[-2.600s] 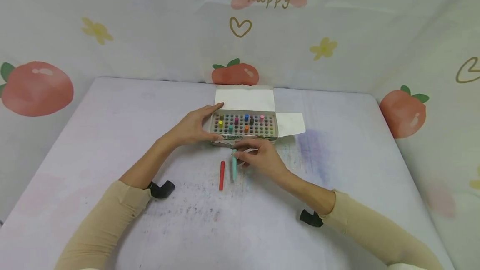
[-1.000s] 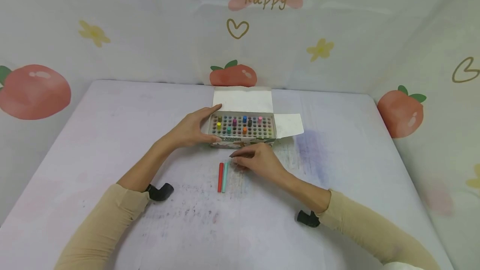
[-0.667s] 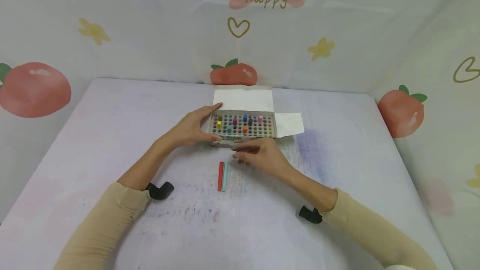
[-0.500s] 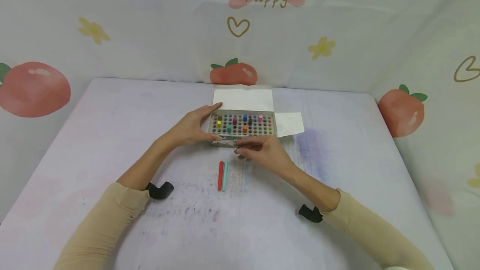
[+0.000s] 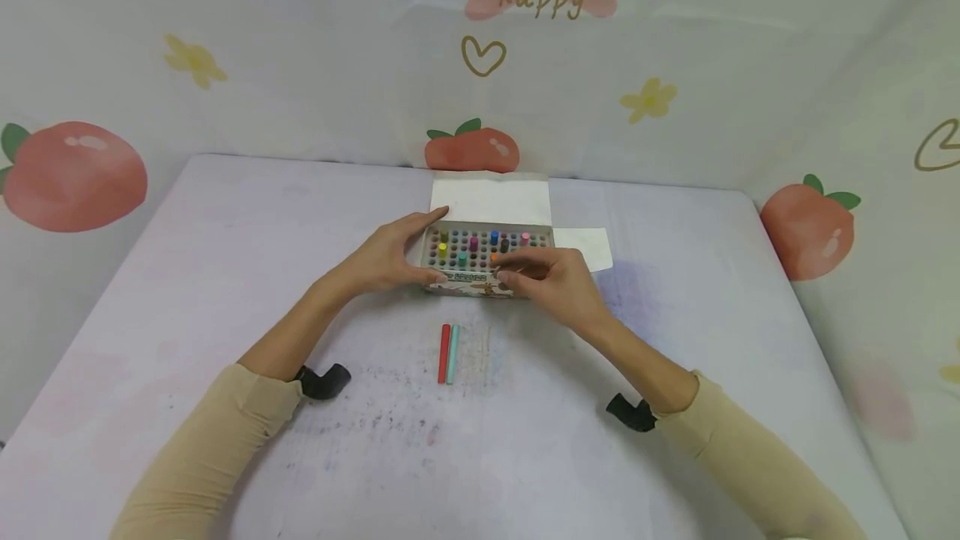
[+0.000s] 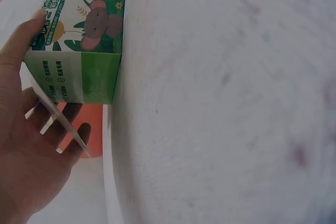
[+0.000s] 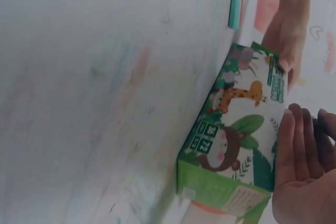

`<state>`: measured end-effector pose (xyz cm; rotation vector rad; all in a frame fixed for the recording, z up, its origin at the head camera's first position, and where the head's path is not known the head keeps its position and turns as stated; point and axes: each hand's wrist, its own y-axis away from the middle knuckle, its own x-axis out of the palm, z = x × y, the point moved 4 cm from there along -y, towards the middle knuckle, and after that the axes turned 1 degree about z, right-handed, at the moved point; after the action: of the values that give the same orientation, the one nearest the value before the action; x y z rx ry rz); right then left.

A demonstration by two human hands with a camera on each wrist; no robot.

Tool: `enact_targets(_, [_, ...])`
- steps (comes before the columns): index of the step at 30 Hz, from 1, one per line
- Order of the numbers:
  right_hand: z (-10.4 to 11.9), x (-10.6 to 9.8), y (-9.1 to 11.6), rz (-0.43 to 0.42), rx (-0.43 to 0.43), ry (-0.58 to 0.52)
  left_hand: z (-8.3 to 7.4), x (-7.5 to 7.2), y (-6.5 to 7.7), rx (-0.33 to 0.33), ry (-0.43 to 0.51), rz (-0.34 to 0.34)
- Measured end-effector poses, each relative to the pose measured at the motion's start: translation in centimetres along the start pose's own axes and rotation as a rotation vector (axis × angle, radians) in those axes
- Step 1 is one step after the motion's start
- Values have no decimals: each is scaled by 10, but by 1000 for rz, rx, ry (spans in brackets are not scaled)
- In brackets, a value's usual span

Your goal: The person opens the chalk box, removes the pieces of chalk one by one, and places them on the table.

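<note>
An opened cardboard box [image 5: 468, 287] stands at the back middle of the table, its tray of round holes facing up. Several coloured chalk sticks poke up from the holes, a yellow chalk [image 5: 442, 249] among them. My left hand [image 5: 375, 257] grips the box's left end, thumb on the front face [image 6: 97, 19] and fingers round the side and back. Over the box's front right edge is my right hand [image 5: 562, 286], fingertips right at the orange chalk [image 5: 493, 257], thumb and forefinger apart. A red chalk [image 5: 444, 354] and a light teal chalk [image 5: 453, 354] lie side by side on the table.
The box's white lid [image 5: 491, 197] stands up behind it, and a side flap [image 5: 592, 248] sticks out to the right. A patterned cloth [image 5: 337, 90] hangs behind the table [image 5: 525, 457]. Coloured smears mark the tabletop.
The teal chalk has been laid down beside the red one and let go. My right hand has moved up and right, from in front of the box to over its front edge. My left hand stays put.
</note>
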<state>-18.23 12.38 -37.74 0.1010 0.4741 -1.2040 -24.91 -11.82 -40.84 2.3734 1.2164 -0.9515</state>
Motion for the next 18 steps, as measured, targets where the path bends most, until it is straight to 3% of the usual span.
enact_targets(5, [-2,-8,-3,-22,-4,21,3,0,-1,2,-7,-3])
enact_targets(13, [-8,-26,-8,-145,15,123,3,1,-1,-2,2,-1])
enact_targets(18, [-12,-32,-12,-159,7,138,3,1,-1,-10,-12,2])
